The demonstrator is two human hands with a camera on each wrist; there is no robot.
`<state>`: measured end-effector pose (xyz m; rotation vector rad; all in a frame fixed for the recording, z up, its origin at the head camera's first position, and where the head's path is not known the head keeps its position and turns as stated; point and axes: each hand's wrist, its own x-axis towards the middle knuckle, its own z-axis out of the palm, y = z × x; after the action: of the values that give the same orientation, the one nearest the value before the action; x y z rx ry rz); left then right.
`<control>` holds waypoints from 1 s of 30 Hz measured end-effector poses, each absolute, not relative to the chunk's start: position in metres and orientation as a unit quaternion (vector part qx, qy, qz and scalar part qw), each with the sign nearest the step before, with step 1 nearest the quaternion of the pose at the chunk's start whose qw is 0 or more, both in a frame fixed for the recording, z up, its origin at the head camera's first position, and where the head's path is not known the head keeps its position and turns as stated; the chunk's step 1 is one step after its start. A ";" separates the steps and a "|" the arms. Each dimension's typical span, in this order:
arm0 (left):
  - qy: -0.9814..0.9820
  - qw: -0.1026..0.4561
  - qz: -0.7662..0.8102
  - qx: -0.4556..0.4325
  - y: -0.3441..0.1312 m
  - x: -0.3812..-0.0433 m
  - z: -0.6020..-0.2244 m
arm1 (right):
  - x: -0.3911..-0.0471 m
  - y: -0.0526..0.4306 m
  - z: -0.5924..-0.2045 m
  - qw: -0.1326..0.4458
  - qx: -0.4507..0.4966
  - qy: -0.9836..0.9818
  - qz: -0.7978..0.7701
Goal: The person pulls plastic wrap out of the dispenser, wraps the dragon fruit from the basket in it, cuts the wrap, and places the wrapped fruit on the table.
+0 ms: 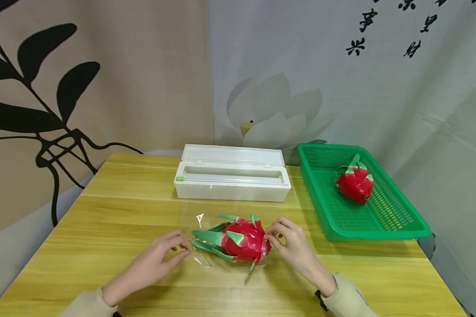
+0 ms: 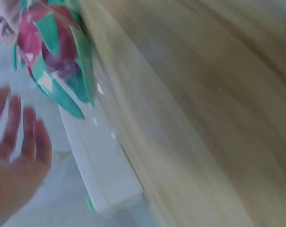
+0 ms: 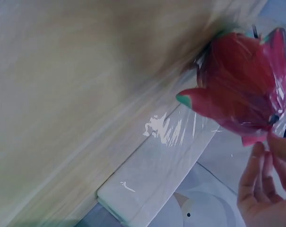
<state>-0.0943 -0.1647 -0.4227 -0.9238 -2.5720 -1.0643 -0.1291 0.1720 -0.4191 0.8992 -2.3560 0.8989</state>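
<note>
A red dragon fruit (image 1: pixel 243 240) with green leafy scales lies on its side on a sheet of clear cling film (image 1: pixel 206 259). Its long green tips point left. My right hand (image 1: pixel 291 242) is at the fruit's right end, thumb and fingertips pinching the film there. In the right wrist view the film is drawn over the rounded red end (image 3: pixel 242 80) and gathers at those fingertips. Just left of the green tips is my left hand (image 1: pixel 166 253), its fingers loosely bent; in the left wrist view they are spread apart with nothing between them.
Behind the fruit stands a white cling film box (image 1: pixel 232 191), lid raised, with a green slider at its left. A green plastic basket (image 1: pixel 327 211) at the right holds another dragon fruit (image 1: pixel 355 182). Printed curtains hang behind the wooden table (image 1: pixel 143 198).
</note>
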 end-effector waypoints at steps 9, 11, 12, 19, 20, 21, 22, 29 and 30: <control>-0.896 0.215 -0.336 -0.194 -0.118 -0.122 -0.420 | -0.125 0.168 -0.421 0.282 0.347 -0.851 0.274; -0.896 0.228 -0.331 -0.189 -0.111 -0.127 -0.420 | -0.125 0.167 -0.422 0.296 0.360 -0.843 0.267; -0.896 0.233 -0.328 -0.186 -0.108 -0.130 -0.419 | -0.125 0.167 -0.422 0.304 0.367 -0.839 0.262; -0.886 0.238 -0.346 -0.194 -0.094 -0.144 -0.422 | -0.125 0.172 -0.425 0.345 0.426 -0.811 0.203; -0.884 0.234 -0.352 -0.197 -0.093 -0.145 -0.423 | -0.125 0.173 -0.425 0.342 0.435 -0.810 0.193; -0.883 0.233 -0.354 -0.201 -0.092 -0.146 -0.425 | -0.125 0.174 -0.425 0.341 0.444 -0.808 0.183; -0.883 0.231 -0.355 -0.204 -0.091 -0.147 -0.426 | -0.125 0.175 -0.425 0.338 0.453 -0.807 0.173; -0.893 0.185 -0.336 -0.234 -0.090 -0.142 -0.431 | -0.119 0.189 -0.424 0.278 0.504 -0.811 0.101; -0.895 0.179 -0.327 -0.245 -0.090 -0.140 -0.431 | -0.118 0.191 -0.425 0.267 0.507 -0.814 0.095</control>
<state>-0.1397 -0.0903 -0.4314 -0.6923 -2.5299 -0.9253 -0.1183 0.1910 -0.4248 1.3698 -2.1967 0.2569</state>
